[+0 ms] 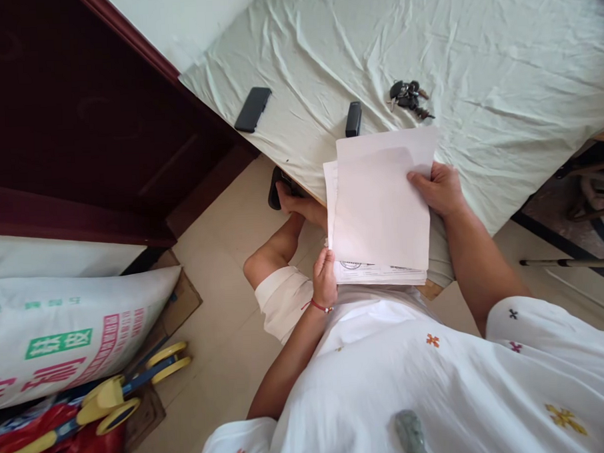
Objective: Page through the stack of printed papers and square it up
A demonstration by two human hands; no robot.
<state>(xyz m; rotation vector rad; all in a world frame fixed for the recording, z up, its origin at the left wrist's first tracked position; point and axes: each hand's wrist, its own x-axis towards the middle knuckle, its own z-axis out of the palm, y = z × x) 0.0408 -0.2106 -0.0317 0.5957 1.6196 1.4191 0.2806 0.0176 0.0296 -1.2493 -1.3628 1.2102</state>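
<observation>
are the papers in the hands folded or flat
Flat: the papers lie as unfolded, loosely stacked sheets, held by the left hand and right hand.

A bed (pixel 499 57) (pale, wrinkled sheet) carries a dark phone (pixel 253 109), a black stapler (pixel 353 119) and keys (pixel 409 98).

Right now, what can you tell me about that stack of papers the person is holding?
The stack of papers is a loose sheaf of white sheets, unevenly squared so their edges stagger. The top sheet looks blank; a lower sheet shows printed lines and a round stamp along the near edge. It is held tilted over the near edge of the bed, above the person's lap. The left hand pinches the near corner; the right hand grips the right edge.
</observation>
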